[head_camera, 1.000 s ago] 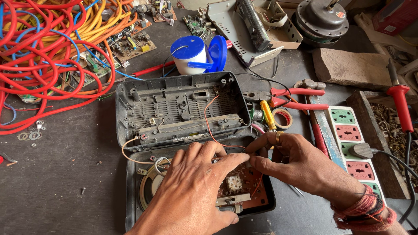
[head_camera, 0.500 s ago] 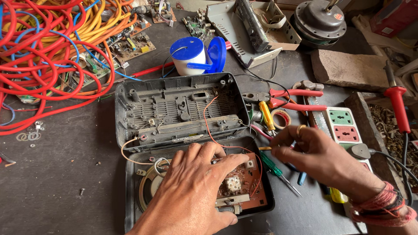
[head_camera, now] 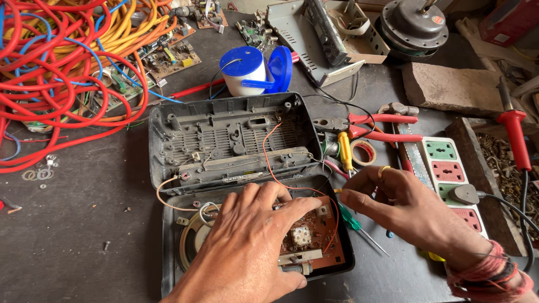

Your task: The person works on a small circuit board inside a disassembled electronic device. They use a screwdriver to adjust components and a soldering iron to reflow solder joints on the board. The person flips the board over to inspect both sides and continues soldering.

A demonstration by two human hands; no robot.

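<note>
I count two hands in my view, both over the dark tabletop [head_camera: 67, 247]. My left hand [head_camera: 247, 247] lies flat with fingers spread on the lower half of the opened radio case [head_camera: 168, 264], covering part of the one brown circuit board [head_camera: 317, 235] and touching it with the fingertips. One round speaker [head_camera: 193, 235] shows just to the left of that hand, inside the same half. The other half of the case, the grey back shell [head_camera: 230, 140], lies open just above the hand, and thin orange wires [head_camera: 272, 163] run from it down to the board.

My right hand [head_camera: 404, 207] hovers just beside the case's right edge, fingers loosely curled and apart; I cannot tell whether it pinches anything. It wears one ring. Under it lies one green-handled screwdriver [head_camera: 351, 220], near the board's right edge.

Further right I count one power strip [head_camera: 449, 168] with one plug [head_camera: 465, 193] seated in it, one pair of red-handled pliers [head_camera: 382, 126], one yellow-handled tool [head_camera: 345, 154] and one roll of tape [head_camera: 364, 151]. One red-handled screwdriver [head_camera: 514, 137] lies at the far right. Above the case stands one white tub with a blue lid [head_camera: 247, 70]. A tangle of red, yellow and blue cables [head_camera: 62, 67] fills the upper left corner.
</note>
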